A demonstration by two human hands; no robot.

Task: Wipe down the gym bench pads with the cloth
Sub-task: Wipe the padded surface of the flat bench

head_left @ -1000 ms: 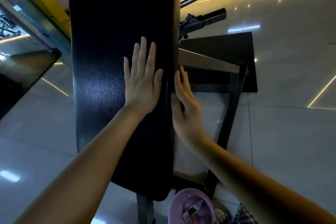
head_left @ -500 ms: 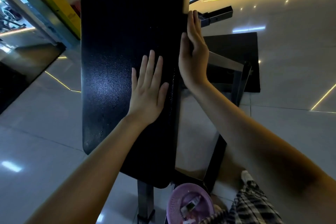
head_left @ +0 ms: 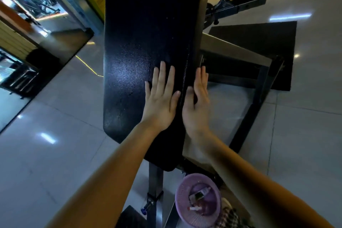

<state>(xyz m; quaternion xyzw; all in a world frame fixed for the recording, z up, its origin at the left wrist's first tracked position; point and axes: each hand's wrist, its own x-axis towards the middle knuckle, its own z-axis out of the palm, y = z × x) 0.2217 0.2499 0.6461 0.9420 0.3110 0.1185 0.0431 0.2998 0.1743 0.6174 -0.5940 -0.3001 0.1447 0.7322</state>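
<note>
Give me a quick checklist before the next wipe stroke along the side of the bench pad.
1. Left hand flat on the bench pad, steadying it: ok.
2. Right hand against the pad's right edge: ok.
3. Cloth in either hand: cannot tell; none shows, and the right palm is hidden.
4. Upper stretch of the right edge free of obstacles: ok.
5. Purple basket on the floor, clear of both arms: ok.
6. Pad surface clean: cannot tell; only glare and texture show.
</note>
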